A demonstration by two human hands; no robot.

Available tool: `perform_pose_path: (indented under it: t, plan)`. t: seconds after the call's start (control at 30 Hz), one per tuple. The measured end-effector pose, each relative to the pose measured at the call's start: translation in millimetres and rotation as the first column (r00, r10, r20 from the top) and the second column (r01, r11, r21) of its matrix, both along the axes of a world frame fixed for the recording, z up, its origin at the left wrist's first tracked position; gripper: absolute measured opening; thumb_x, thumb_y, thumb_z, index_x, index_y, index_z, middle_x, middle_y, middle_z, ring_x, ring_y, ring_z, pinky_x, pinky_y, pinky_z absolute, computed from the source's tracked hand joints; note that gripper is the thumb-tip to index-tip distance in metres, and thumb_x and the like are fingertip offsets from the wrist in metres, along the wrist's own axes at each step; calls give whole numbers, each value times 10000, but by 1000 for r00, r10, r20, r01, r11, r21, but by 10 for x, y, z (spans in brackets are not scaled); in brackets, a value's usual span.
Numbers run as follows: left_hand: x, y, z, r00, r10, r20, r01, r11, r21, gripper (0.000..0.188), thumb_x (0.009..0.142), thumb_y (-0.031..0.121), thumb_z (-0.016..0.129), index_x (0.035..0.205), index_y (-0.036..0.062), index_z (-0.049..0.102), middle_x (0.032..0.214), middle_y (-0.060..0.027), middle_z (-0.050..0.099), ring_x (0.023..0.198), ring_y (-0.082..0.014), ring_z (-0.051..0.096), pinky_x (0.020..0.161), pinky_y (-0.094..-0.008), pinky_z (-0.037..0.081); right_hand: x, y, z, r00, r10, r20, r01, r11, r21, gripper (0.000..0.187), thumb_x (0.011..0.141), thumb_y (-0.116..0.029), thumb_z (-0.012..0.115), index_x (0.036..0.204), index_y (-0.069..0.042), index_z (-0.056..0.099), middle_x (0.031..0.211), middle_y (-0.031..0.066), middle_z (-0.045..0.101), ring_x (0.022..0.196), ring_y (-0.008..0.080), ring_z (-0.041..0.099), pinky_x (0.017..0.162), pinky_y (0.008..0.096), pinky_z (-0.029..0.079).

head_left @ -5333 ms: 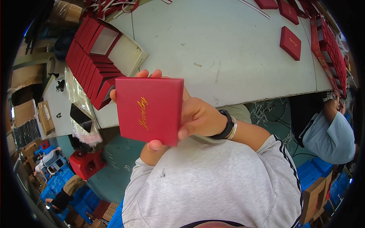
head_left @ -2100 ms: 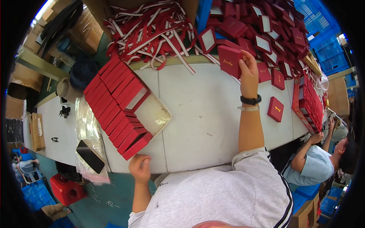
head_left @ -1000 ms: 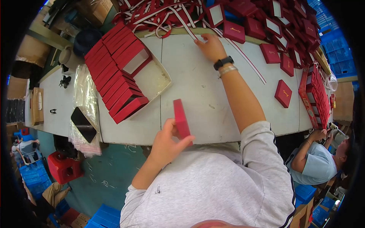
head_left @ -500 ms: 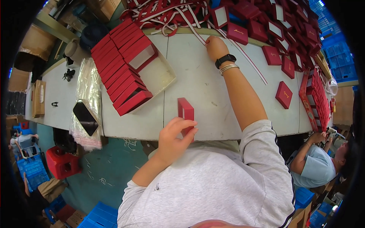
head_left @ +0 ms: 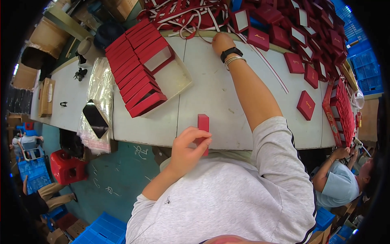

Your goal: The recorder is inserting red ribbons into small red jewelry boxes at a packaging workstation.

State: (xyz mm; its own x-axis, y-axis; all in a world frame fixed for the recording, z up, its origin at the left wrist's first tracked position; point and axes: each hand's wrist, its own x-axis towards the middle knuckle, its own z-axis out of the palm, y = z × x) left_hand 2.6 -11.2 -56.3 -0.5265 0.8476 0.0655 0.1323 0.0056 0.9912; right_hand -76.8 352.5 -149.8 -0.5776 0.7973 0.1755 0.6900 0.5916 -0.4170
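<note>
Head view: pinching a red box (head_left: 203,123) in the left hand (head_left: 187,149), reaching with the right hand (head_left: 222,43).
With hands well apart, seemingly fetching from ribbons (head_left: 191,15) just beyond the right; cannot tell whether gripping any. Probably calls next for drawing one free.

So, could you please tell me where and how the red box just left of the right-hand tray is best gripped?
Probably grip the red box by two opposite side walls, coming from above and the left: it seems to lie flat, script up, and the tray stands to its right.
</note>
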Motion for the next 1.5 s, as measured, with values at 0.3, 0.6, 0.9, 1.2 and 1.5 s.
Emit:
perform_pose_path:
  t: [0.3, 0.6, 0.9, 1.2, 1.5]
  plan:
    - [-79, -25, -23, 997, 7, 72, -3, 998, -63, 142, 778, -48, 636, 914, -8, 626, 853, -52, 538, 767, -121, 520, 693, -225, 422, -404, -144, 148, 996, 88, 6, -88, 996, -11, 359, 812, -318, 565, 976, -12, 654, 1062, 198, 622, 968, 369, 593, 862, 431, 465]
    - [-179, -80, -67, 966, 211, 151, -212, 977, -4, 132, 788, 0, 650, 917, 22, 664, 805, -32, 506, 723, -109, 503, 630, -207, 411, 48, -245, 539, 763, -266, -589, -536, 248, -807, 122, 840, -155, 632, 830, -52, 566, 657, 12, 549, 555, 91, 488, 484, 213, 382]
    - [-165, 344, 18, 905, 142, 400, -208, 970, 126, 159, 819, 0, 631, 972, -41, 612, 892, -33, 480, 753, -87, 494, 625, -195, 401, 1698, -2118, 838, 364, -492, -791, -637, 488, -597, 100, 869, 3, 561, 916, -33, 480, 818, 116, 626, 644, 176, 634, 508, 220, 433]
    - [29, 249, -45, 937, 245, 251, -291, 942, 169, 126, 810, -30, 616, 933, -52, 601, 854, -29, 495, 687, -64, 477, 580, -185, 377, 1924, -2446, 723, 315, -501, -806, -592, 561, -579, 120, 859, 28, 574, 910, -33, 485, 855, 131, 626, 690, 189, 653, 546, 242, 472]
    - [28, 99, 12, 926, 364, 101, -377, 913, 159, 75, 776, -45, 619, 847, -21, 612, 776, -15, 494, 647, -64, 443, 551, -182, 336, 1947, -2501, 746, 407, -405, -819, -537, 619, -573, 117, 879, -7, 553, 947, -43, 465, 817, 82, 574, 638, 147, 582, 539, 241, 424]
